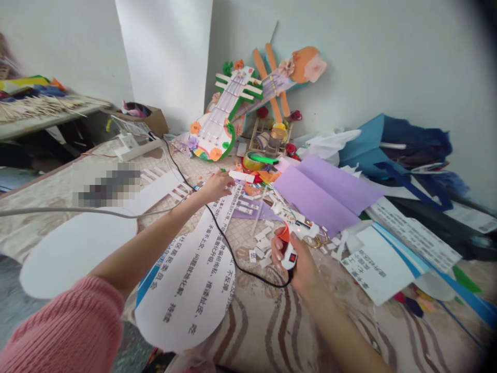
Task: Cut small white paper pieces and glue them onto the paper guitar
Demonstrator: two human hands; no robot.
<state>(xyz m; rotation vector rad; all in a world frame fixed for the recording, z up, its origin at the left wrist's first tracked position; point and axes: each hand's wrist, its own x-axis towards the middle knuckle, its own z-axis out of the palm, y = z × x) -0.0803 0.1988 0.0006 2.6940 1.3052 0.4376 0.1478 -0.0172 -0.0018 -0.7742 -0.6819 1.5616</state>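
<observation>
Fingers [229, 179] on your left hand [216, 187] pinch a strip [243, 176], 11 o'clock from the gun [298, 228] gripped in your right hand [300, 265].

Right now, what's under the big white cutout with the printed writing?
The white cutout lies on the brown-striped cloth; a blue edge peeks out at its left. Anything else beneath is covered.

Surface: beige cloth [267, 326] with brown swirls
On it: white printed cutout [186, 295], purple paper [322, 194], small paper scraps [264, 243], white power strip [132, 147]
</observation>
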